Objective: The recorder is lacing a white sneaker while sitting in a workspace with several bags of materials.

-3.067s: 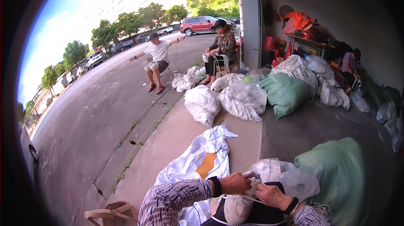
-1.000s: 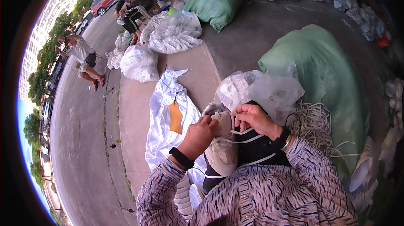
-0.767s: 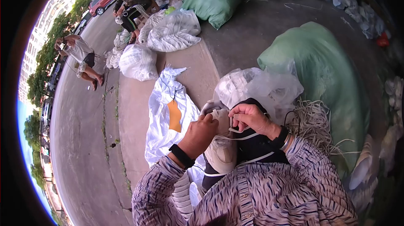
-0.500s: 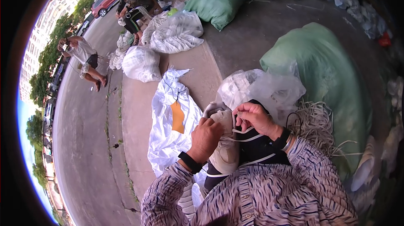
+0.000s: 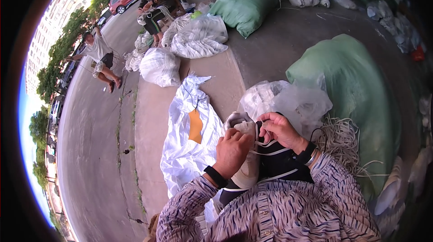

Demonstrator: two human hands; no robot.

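Two hands, near each other. Left hand (image 5: 233, 149) curls over the beige sneaker (image 5: 246, 176) on the dark trousers (image 5: 280, 163); fingertips hidden, can't tell grip. Right hand (image 5: 279, 130) pinches the white shoelace (image 5: 271, 153) beside it. Risks: slack lace could twist or snag; sneaker could roll if poorly held; loose ends could catch the cord pile (image 5: 345, 139) by the green sack (image 5: 356, 84).

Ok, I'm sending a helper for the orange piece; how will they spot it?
Left of the nearer green sack lies a crumpled white sheet. The orange piece is on it, beyond the person's left hand. Its solid orange stands out from the white all around it.
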